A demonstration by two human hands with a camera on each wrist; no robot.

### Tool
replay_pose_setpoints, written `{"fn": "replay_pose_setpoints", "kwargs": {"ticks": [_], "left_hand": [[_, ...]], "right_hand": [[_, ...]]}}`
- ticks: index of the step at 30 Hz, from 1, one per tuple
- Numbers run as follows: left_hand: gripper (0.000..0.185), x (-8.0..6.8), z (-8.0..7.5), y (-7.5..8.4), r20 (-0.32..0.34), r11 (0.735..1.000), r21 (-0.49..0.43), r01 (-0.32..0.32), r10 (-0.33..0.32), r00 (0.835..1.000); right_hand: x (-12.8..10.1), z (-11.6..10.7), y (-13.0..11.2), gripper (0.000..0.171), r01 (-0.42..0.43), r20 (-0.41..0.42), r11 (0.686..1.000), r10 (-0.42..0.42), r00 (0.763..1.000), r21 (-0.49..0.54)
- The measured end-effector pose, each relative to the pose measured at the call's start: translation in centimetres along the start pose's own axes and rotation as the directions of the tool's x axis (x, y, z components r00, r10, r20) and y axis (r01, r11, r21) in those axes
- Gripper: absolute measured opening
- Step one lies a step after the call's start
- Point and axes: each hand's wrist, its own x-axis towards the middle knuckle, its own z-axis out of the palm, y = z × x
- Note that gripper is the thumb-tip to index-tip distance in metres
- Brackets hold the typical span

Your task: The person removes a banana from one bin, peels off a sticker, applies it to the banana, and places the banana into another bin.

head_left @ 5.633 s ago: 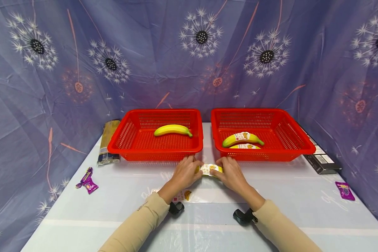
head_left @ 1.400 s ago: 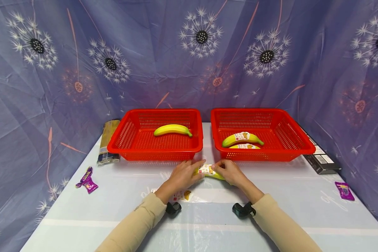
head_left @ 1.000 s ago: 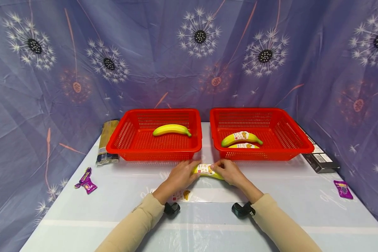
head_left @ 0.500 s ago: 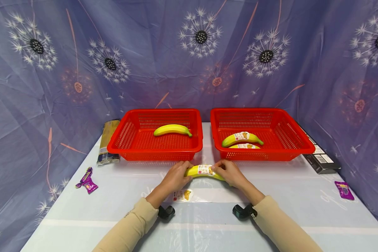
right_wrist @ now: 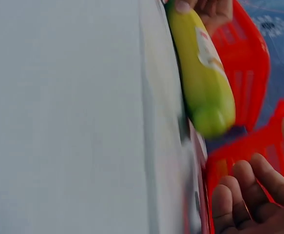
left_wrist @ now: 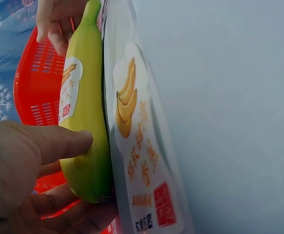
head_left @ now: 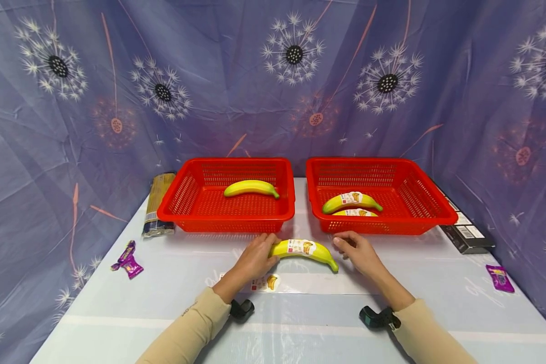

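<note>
Nearby: two red baskets (head_left: 226, 222) behind banana (head_left: 303, 250); sticker sheet (head_left: 263, 282) below.

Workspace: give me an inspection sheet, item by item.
Surface: pale blue table with a sticker sheet lying on it.
Job's things: labelled banana on the table; left red basket holds one plain banana; right red basket holds two labelled bananas.
Clutter: pasta packet, two purple candy wrappers, dark box.
Hands: left hand grips the banana's end; right hand apart from it, fingers loosely curled.
Cables: nothing seen.
Surroundings: purple dandelion-print cloth behind and at the sides.
</note>
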Motion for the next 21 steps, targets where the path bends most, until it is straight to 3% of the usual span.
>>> {"fn": "replay_pose_setpoints", "kwargs": {"ticks": [4,9,14,21], "left_hand": [[0.035,0.0,0.1,-0.1,-0.017,1.000,0.017,-0.013,0.013,1.000],[0.035,0.0,0.3,-0.2,-0.030,0.999,0.028,-0.020,0.021,0.999],[0.034,-0.1,0.4,-0.2,-0.035,0.999,0.027,-0.021,0.021,0.999],[0.033,-0.2,0.4,-0.1,-0.043,0.999,0.030,-0.024,0.025,0.999]], "right_hand": [[-0.3,-2.4,0.4,0.049,-0.088,-0.116,0.986,0.104,0.988,0.141],[-0.5,-4.9,0.5,0.042,-0.089,-0.210,0.937,0.167,0.963,0.338],[-0.6,-6.3,0.5,0.027,-0.042,-0.230,0.834,0.199,0.953,0.550],[-0.6,-7.1,0.6,0.030,0.020,-0.227,0.702,0.204,0.952,0.712]]}}
